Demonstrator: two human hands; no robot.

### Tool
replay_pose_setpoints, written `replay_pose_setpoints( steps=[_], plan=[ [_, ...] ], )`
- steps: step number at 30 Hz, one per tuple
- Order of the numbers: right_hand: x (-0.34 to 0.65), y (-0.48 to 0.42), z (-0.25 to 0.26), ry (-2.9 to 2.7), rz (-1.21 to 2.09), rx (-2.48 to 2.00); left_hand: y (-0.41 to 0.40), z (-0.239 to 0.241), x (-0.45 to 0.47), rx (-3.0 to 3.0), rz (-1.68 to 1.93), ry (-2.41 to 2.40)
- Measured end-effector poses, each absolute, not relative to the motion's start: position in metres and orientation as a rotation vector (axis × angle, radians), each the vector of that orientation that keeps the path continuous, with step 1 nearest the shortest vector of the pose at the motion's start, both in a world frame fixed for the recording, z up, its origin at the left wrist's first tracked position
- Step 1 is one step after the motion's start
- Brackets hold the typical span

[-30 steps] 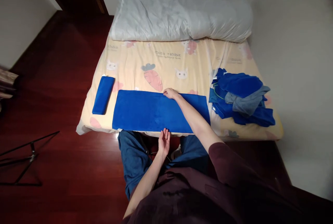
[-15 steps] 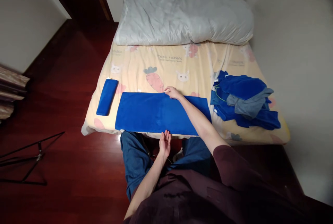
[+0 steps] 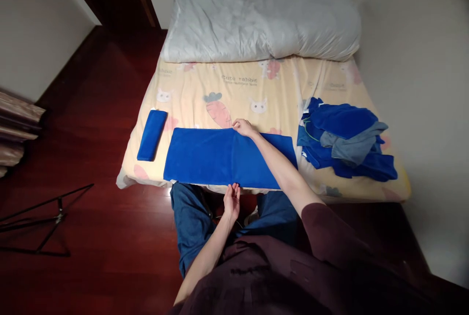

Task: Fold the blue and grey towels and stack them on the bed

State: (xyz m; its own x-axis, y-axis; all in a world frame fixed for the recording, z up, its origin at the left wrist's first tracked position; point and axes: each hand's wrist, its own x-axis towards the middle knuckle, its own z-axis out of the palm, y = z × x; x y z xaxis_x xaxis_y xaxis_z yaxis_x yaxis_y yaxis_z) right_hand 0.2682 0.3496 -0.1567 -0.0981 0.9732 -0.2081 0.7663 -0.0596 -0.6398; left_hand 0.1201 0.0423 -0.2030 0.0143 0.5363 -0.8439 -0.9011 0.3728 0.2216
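Observation:
A blue towel [image 3: 201,156] lies flat as a long strip along the bed's near edge. A faint straight crease crosses it between my two hands. My right hand [image 3: 245,128] reaches over the strip, its thumb and fingertips pinched on the middle of the far edge. Opposite it, my left hand [image 3: 231,201] is palm up with its fingertips closed on the middle of the near edge. Left of the strip sits a folded blue towel [image 3: 152,136], a narrow compact bundle.
On the right of the bed [image 3: 190,85] is a crumpled pile of blue cloths [image 3: 342,122] with a grey-blue cloth [image 3: 353,144] on top. A grey quilt [image 3: 256,17] lies across the back. A black tripod's legs [image 3: 54,217] stand on the floor at left.
A crease now shows across the towel between my hands. My left fingertips have closed on the near edge; my right hand stays at the far edge. The view has shifted slightly.

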Motion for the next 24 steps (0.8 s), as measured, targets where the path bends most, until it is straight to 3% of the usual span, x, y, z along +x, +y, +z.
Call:
replay_pose_setpoints(
  steps=[6, 11, 18, 24],
  plan=[
    [0.275, 0.34, -0.11, -1.776, 0.894, -1.7, 0.038, -0.168, 0.105, -0.197, 1.226, 0.997],
    [0.295, 0.323, -0.047, -1.643, 0.808, -1.486, 0.055, -0.116, 0.058, 0.444, 1.233, 1.165],
    [0.325, 0.28, 0.049, -1.41, 0.778, -1.265, 0.147, 0.01, -0.038, 0.921, 1.36, 1.167],
    [0.336, 0.242, 0.107, -1.332, 0.702, -1.143, 0.225, 0.122, -0.062, 1.385, 1.426, 1.392]
  ],
)
